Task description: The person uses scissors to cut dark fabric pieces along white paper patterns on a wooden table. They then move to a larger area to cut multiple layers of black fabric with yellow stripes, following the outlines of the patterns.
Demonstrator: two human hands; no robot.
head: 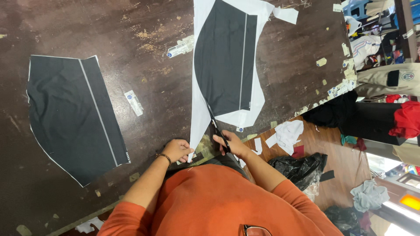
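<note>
— The right hand [231, 142] is closed around the scissors [217, 127], blades set along the dark panel's left edge. The left hand [177, 150] pinches the near corner of the white sheet [199, 114].

— How far along?

— On the big tabletop [144, 57], one black piece [72, 116] lies cut out at the left. The second panel [223, 61] sits mid-table with its white border on nearly all round; I'd judge the cut only begun. Small offcuts [286, 133] lie on the floor.

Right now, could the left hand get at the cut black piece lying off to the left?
Probably yes: the left hand pinches the white fabric's corner, and only bare table lies between it and the cut piece.
</note>
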